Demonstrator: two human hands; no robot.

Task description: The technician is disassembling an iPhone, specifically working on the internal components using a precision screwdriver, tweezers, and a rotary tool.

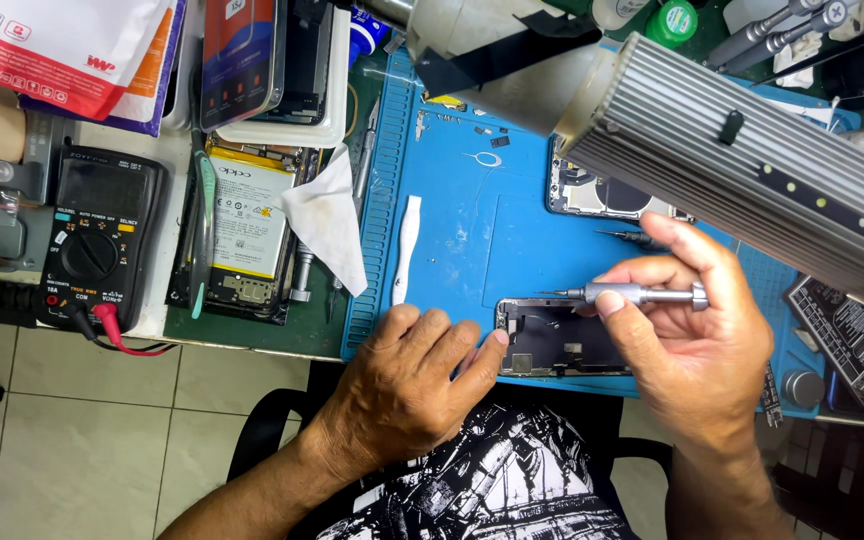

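On the blue work mat [452,240], at its near edge, lies an opened smartphone [562,340] with its dark internals exposed. The left hand [407,385] rests knuckles-up at the mat's edge, fingers curled, one fingertip pressed against the phone's left end; it grasps nothing. The right hand [697,340] pinches a grey precision screwdriver [632,294] between thumb and fingers, shaft roughly horizontal, tip pointing left just above the phone's upper edge. A white plastic pry tool [407,248] lies on the mat beyond the left hand. A black multimeter [97,240] sits well to the left; a ribbed grey lamp housing [752,160] overhangs the right.
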